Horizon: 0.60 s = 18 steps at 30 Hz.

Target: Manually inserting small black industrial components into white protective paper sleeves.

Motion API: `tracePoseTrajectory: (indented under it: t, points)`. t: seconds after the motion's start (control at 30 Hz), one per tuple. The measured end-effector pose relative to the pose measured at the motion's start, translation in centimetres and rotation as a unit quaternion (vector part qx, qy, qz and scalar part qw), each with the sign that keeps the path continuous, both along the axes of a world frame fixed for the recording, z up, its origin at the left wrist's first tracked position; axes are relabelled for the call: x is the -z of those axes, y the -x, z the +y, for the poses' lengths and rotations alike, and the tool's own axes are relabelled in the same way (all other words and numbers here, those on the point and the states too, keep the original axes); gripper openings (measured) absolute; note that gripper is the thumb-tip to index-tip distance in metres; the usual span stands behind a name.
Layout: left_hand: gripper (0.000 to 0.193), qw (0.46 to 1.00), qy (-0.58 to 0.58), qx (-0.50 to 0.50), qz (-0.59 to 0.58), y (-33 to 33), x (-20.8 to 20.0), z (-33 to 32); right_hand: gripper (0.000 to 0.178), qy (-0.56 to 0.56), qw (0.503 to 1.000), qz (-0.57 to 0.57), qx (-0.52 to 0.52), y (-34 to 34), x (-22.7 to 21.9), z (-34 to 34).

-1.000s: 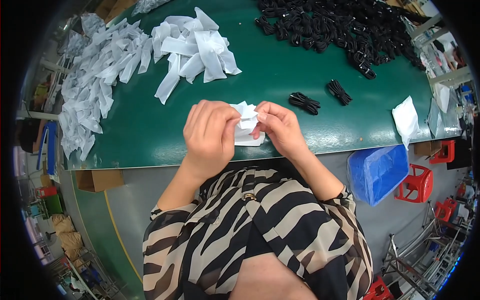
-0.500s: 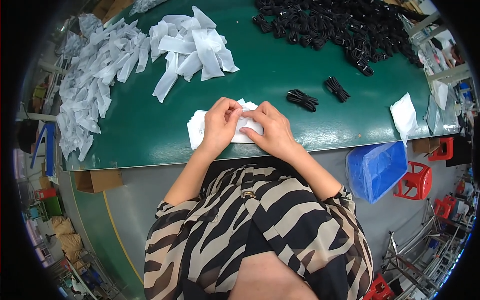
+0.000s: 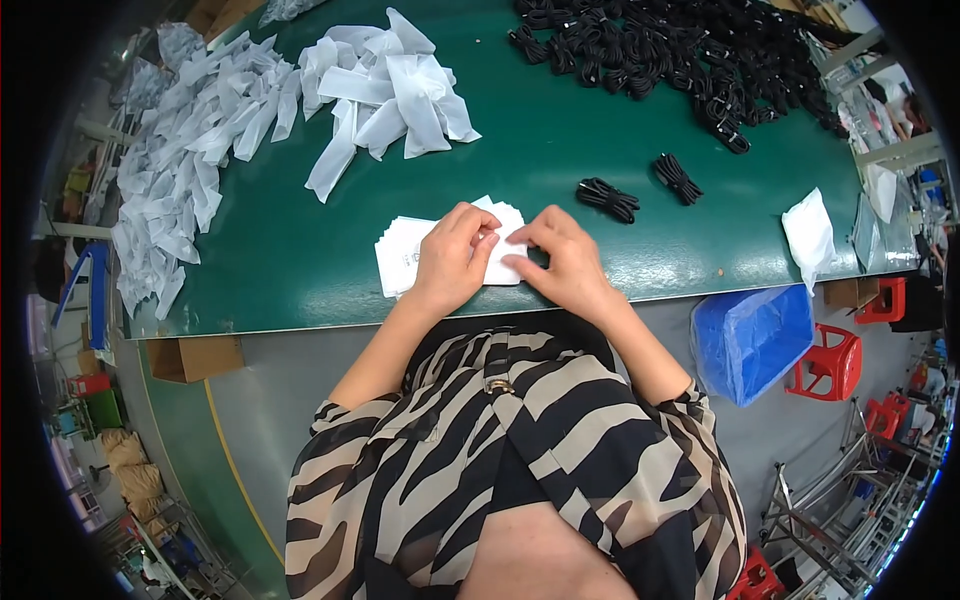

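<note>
Head view has both your hands down flat on a fanned stack of white paper cards [image 3: 405, 258] near the front edge of the green table [image 3: 300, 290]. Your left hand [image 3: 452, 258] lies over the middle of the stack, fingers [image 3: 478, 226] curled loosely and pressing down on the cards rather than pinching anything. Your right hand [image 3: 562, 260] sits just beside it, fingertips almost touching your left ones, index finger stretched toward them and resting on the cards' right end; its fingers are loosely spread, nothing gripped. Most of the stack sticks out to the left of your left fingers, with a corner peeking out beyond both sets of fingertips. Just past your right fingers, farther up the table, lie two small coiled black cable bundles [image 3: 608, 198], apart from the cards. Well beyond those is a big heap of black cables [image 3: 680, 55]. Beyond your left fingers sits a pile of white plastic bags [image 3: 385, 85], with more spread along the far left. A blue bin [image 3: 752, 340] sits below the table edge, right of your right hand.
</note>
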<state>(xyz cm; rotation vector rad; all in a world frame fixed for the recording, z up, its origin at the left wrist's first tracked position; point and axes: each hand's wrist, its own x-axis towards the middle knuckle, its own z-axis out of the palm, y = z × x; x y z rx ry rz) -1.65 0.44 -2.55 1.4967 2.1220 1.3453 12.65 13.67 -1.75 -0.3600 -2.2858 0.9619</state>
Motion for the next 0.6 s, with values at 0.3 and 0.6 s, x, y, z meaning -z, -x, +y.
tracePoseTrajectory:
  t: [0.3,0.6]
  points:
    - [0.014,0.985,0.013,0.029,0.172,-0.5,-0.5,0.6,0.028,-0.181,0.966,-0.041,0.181,-2.3,-1.5,4.1]
    - [0.009,0.989,0.045,-0.010,0.137,-1.0,-0.4,1.2,0.028,-0.040,0.988,-0.067,0.130,-3.8,0.1,5.5]
